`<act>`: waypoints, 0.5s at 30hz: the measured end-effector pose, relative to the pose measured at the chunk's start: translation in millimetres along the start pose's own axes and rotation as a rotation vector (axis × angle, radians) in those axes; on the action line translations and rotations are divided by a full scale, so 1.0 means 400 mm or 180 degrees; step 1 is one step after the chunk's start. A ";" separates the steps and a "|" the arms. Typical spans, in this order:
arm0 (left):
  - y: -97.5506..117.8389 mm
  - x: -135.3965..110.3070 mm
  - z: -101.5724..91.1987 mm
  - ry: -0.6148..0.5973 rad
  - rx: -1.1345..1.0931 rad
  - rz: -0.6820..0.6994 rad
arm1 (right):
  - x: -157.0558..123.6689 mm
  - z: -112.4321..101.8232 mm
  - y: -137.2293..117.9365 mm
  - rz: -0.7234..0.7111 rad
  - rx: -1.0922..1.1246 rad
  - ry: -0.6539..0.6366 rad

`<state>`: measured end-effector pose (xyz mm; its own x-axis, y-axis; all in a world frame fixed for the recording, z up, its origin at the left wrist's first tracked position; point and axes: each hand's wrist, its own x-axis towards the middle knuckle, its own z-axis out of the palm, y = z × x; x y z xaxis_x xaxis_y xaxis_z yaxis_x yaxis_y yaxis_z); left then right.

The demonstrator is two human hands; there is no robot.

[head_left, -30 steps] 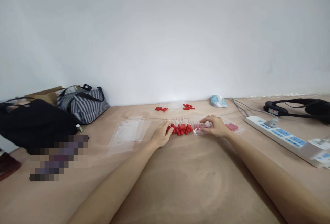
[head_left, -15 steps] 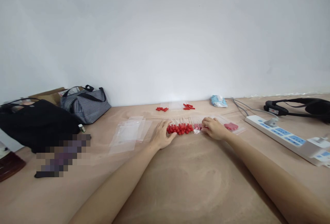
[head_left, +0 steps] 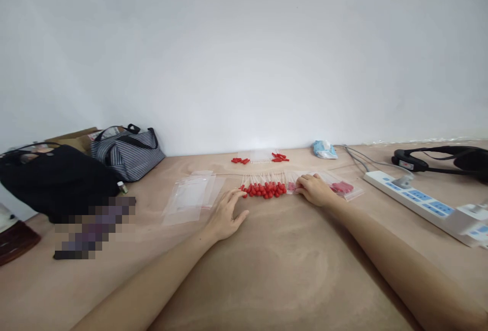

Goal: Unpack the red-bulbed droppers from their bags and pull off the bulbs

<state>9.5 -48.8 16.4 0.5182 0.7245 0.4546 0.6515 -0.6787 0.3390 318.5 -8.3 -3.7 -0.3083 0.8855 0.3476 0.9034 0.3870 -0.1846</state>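
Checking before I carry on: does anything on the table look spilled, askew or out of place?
Nothing looks spilled or damaged. The row of red-tipped pieces between the left hand and right hand is slightly uneven. Two small red clusters lie apart, farther back.

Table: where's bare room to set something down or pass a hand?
Bare: the near table between the forearms, below the red-capped row; the back strip between the striped bag and small red piles. Crowded: mid-table, where the left hand and right hand flank that row, clear bags beside, power strip on the right.
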 end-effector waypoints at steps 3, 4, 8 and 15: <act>-0.002 -0.003 -0.003 -0.0009 0.0006 -0.0001 | 0.001 0.006 0.001 0.0119 0.0217 0.0223; -0.002 -0.003 -0.003 -0.0015 0.0009 0.0005 | 0.002 0.005 0.004 0.0183 0.0319 0.0337; -0.004 0.000 -0.002 0.0003 -0.0022 0.0056 | 0.009 -0.014 0.022 0.0551 0.0840 0.0975; -0.006 -0.004 0.004 0.0258 -0.0013 0.0114 | 0.042 -0.100 -0.040 0.0556 0.2558 0.1666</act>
<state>7.9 -48.0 13.6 0.4945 0.6877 0.5316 0.6310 -0.7046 0.3246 310.7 -10.0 42.1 0.1575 0.7961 0.5843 0.3913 0.4929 -0.7771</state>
